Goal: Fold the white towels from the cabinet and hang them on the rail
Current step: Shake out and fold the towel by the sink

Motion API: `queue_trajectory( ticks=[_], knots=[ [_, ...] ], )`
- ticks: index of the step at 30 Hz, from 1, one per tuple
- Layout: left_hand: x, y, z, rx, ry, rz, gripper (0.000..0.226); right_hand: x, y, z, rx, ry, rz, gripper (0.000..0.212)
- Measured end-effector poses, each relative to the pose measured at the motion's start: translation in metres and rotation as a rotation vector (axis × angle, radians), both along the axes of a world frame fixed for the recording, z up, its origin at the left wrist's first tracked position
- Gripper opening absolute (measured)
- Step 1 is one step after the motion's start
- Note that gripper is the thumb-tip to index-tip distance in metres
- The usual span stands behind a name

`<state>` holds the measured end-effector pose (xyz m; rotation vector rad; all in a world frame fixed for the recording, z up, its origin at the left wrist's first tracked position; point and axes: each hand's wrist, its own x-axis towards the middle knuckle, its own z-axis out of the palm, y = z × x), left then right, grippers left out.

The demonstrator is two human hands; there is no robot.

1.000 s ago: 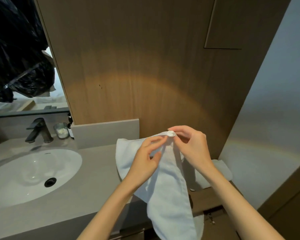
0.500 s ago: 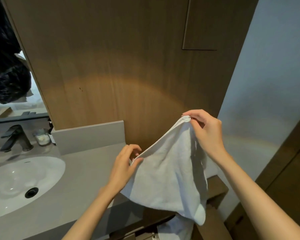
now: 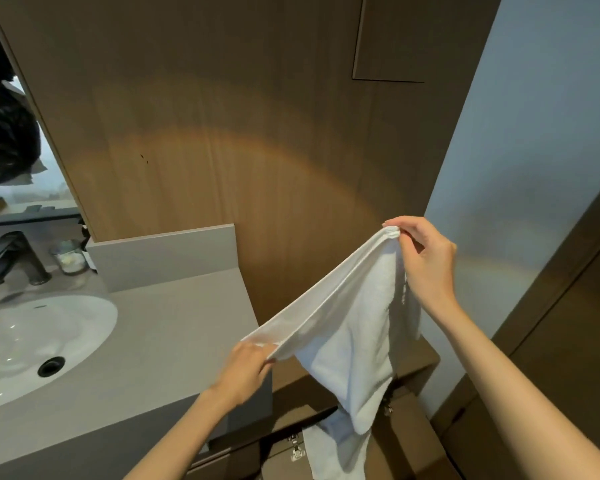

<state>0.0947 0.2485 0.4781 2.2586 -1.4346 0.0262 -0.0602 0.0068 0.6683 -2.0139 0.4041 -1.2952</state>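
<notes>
The towel [image 3: 347, 334] hangs in the air right of the counter [image 3: 174, 327], its top edge stretched on a slant between both hands. The right hand [image 3: 426, 265] is higher and farther right and pinches one bunched corner with thumb and fingertips. The left hand [image 3: 246, 368] is lower, just off the counter's near right corner, and its curled fingers grip the other end of that edge. The rest of the cloth drops in a loose point toward the cabinet [image 3: 409, 431] below.

The main risk is the right pinch: it holds only a small wad of cloth, so a sharp shake could pull the corner free and drop the towel. With the hands at unequal heights, a fold made now would likely come out crooked. The dangling tail may also catch on the metal hinge [image 3: 297, 452] below. More white cloth shows under the tail, and I cannot tell whether it is the same towel.

On the left are the sink [image 3: 84, 313], a dark tap [image 3: 11, 258] and a small jar [image 3: 70, 258], well clear of the towel. The wood wall [image 3: 257, 150] stands close behind it. No rail is in view.
</notes>
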Motion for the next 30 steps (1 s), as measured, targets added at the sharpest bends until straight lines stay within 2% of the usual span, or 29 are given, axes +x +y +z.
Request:
queue_trajectory(
  ticks=[3, 9, 10, 13, 16, 18, 20, 25, 29, 30],
  knots=[
    [0.011, 0.014, 0.011, -0.001, 0.019, 0.135, 0.009, -0.009, -0.010, -0.019, 0.065, 0.032, -0.052, 0.021],
    [0.010, 0.046, 0.071, -0.017, -0.101, 0.271, 0.019, -0.026, -0.022, -0.066, 0.224, 0.082, -0.146, 0.017],
    [0.008, 0.052, 0.083, -0.016, -0.159, 0.310, 0.017, -0.027, -0.019, -0.072, 0.252, 0.080, -0.143, 0.017],
    [0.009, 0.075, 0.109, -0.125, -0.513, 0.325, 0.002, -0.022, -0.001, -0.086, 0.327, 0.014, -0.127, 0.021],
    [0.023, 0.097, 0.123, -0.124, -0.652, 0.360, 0.005, -0.002, 0.024, -0.098, 0.363, 0.003, -0.086, 0.023],
    [0.036, 0.114, 0.123, -0.040, -0.657, 0.403, 0.011, 0.015, 0.038, -0.108, 0.361, 0.097, -0.002, 0.023],
    [0.049, 0.134, 0.115, 0.042, -0.586, 0.423, 0.020, 0.031, 0.049, -0.114, 0.299, 0.205, 0.080, 0.020],
    [0.086, 0.178, 0.098, 0.030, -0.490, 0.481, 0.023, 0.076, 0.074, -0.120, 0.181, 0.401, 0.137, 0.011],
    [0.121, 0.200, 0.092, 0.101, -0.443, 0.567, 0.014, 0.121, 0.094, -0.117, 0.227, 0.429, 0.127, 0.013],
    [0.131, 0.205, 0.091, 0.146, -0.427, 0.597, 0.018, 0.132, 0.099, -0.115, 0.262, 0.420, 0.130, 0.012]
  ],
)
